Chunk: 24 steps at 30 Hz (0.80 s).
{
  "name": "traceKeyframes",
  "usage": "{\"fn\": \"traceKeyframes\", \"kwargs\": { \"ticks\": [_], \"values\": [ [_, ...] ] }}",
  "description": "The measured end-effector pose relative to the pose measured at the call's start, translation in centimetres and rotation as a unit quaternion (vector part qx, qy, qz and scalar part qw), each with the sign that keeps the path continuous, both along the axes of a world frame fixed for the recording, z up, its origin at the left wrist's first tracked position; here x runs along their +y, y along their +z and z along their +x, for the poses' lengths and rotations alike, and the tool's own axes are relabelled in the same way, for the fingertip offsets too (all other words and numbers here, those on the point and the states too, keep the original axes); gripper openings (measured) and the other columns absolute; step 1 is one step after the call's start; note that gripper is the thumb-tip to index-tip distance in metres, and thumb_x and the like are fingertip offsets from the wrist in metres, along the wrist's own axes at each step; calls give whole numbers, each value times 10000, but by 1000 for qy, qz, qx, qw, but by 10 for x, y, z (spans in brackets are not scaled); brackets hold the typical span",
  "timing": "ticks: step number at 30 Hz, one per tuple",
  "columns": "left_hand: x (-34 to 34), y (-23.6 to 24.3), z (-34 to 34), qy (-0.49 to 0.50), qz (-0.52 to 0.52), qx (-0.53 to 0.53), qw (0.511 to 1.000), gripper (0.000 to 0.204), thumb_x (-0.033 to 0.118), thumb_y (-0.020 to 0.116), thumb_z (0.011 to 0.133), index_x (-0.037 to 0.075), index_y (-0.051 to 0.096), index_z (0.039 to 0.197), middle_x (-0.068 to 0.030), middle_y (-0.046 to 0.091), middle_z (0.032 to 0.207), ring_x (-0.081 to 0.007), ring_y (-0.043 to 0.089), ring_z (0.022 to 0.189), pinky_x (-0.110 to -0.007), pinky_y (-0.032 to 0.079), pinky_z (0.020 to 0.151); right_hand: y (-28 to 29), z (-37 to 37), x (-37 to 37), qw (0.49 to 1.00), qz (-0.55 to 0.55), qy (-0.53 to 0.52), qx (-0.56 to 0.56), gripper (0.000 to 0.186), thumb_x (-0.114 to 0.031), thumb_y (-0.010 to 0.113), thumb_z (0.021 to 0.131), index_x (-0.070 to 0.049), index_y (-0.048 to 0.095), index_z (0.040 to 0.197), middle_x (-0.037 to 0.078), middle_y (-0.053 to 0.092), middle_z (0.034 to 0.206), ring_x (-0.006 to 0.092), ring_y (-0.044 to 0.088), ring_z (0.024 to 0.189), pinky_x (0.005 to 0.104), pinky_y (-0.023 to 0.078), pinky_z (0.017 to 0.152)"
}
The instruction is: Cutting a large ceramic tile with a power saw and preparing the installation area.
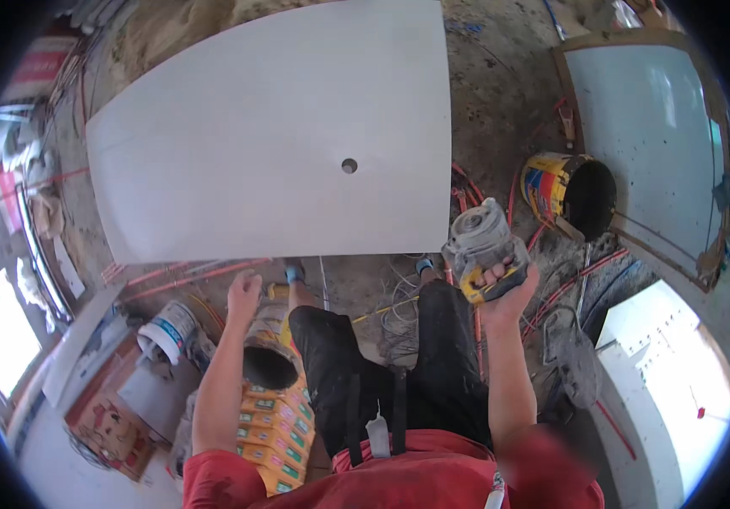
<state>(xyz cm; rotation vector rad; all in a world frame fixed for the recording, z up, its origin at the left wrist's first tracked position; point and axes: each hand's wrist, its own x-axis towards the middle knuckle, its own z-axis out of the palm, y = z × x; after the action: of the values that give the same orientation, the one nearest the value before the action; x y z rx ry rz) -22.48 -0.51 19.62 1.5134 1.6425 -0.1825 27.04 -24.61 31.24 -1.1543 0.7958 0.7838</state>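
The red shirt (382, 479) lies nearest the camera, and beyond it the right hand (514, 297) grips a grey-and-yellow power tool (477, 236), its long axis pointing away from the body and slightly leftward. Ahead and left of that grip lies the white panel (271, 127), its near right corner beside the tool and its round hole (349, 166) between both hands' sides; the left hand (244, 295), loosely curled and seemingly empty, is well apart from the tool.

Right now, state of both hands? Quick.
Left hand: loosely curled, nothing visible in it; can't tell if fully closed.
Right hand: closed, holding the dusty grey-and-yellow power tool.
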Motion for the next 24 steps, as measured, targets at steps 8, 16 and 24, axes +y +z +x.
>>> {"fn": "traceKeyframes", "kwargs": {
  "ticks": [8, 16, 24],
  "values": [
    [275, -126, 113, -238, 70, 93, 964, 482, 387, 715, 863, -42, 701, 1081, -242, 725, 1081, -374, 697, 1028, -453, 539, 918, -5, -8, 84, 980, 11, -184, -76, 455, -580, 412, 982, -142, 510, 909, -3, 435, 711, 177, 409, 614, 355, 384, 618],
    [260, -198, 341, -339, 73, 203, 916, 951, 666, 758, 729, -82, 614, 1299, -363, 541, 1380, -451, 459, 1384, -597, 337, 1138, -47, -28, 23, 964, -5, -242, -108, 400, -484, 448, 995, -97, 541, 952, 39, 544, 798, 191, 504, 655, 372, 445, 640],
    [179, -161, 363, -211, -69, 217, 951, 1143, 745, 818, 645, -101, 549, 1365, -270, 625, 1317, -424, 562, 1279, -633, 235, 1174, -122, -64, -35, 941, -69, -249, -219, 151, 23, 620, 891, -69, 537, 978, 49, 549, 767, 177, 525, 654, 374, 469, 633]
  ]
}}
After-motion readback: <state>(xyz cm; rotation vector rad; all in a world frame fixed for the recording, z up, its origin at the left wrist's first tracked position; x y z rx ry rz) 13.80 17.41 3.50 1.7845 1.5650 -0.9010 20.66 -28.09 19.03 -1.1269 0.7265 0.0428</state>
